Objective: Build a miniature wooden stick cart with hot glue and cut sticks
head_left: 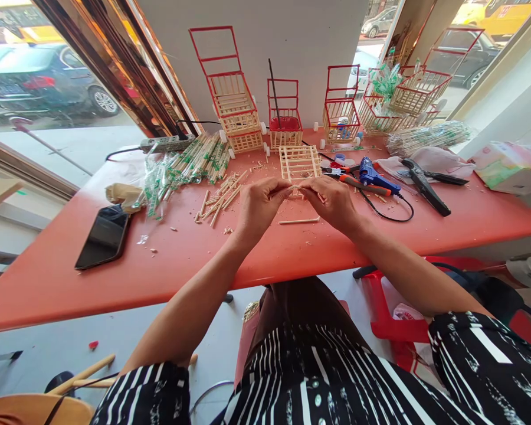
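My left hand (264, 203) and my right hand (331, 199) meet fingertip to fingertip above the red table, both closed in a pinch. Between them is a short, pale wooden stick (296, 187), mostly hidden by the fingers. Just beyond the fingertips lies a small lattice frame of wooden sticks (298, 160), its near end partly covered by my hands. A single loose stick (299, 221) rests on the table below my hands. Left of my left hand is a scattered pile of cut sticks (221, 199).
Several stick-built carts with red trim, one a tall cart (234, 103), stand along the back. Wrapped stick bundles (199, 159) and a phone (103, 236) lie left. On the right are a blue glue gun (374, 175), black-handled cutters (426, 186) and a tissue pack (511, 168).
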Action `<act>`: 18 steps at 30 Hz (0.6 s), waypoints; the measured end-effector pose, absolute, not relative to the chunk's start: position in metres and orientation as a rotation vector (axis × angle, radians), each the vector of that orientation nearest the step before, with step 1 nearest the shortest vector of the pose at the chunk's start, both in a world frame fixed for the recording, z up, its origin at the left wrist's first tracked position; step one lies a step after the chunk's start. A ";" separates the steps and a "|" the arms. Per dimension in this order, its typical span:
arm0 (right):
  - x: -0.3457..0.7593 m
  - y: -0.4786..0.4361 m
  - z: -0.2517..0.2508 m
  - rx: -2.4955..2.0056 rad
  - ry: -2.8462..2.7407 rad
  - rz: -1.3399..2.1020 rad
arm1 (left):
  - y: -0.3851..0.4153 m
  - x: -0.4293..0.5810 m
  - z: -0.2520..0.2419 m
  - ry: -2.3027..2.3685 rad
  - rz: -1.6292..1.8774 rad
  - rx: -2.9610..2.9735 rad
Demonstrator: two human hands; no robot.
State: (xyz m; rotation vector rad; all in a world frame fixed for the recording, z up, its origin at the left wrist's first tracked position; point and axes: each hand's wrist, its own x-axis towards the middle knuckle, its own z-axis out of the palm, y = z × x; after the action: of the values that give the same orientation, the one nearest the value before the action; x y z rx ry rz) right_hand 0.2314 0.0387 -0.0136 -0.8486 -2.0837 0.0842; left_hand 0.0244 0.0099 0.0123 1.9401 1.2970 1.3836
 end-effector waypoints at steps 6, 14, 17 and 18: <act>0.231 0.039 -0.013 -0.834 -2.086 0.062 | 0.011 0.024 0.012 1.278 1.392 1.971; 0.231 0.039 -0.014 -0.827 -2.099 0.059 | 0.011 0.023 0.010 1.292 1.407 2.016; 0.231 0.039 -0.014 -0.811 -2.102 0.046 | 0.012 0.023 0.009 1.248 1.439 2.016; 0.231 0.039 -0.014 -0.811 -2.101 0.043 | 0.012 0.023 0.008 1.237 1.448 2.016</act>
State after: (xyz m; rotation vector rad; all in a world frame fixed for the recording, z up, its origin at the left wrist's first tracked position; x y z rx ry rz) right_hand 0.2306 0.0387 -0.0137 -0.8110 -2.1013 0.0431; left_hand 0.0232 0.0120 0.0083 2.0155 1.2372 1.4482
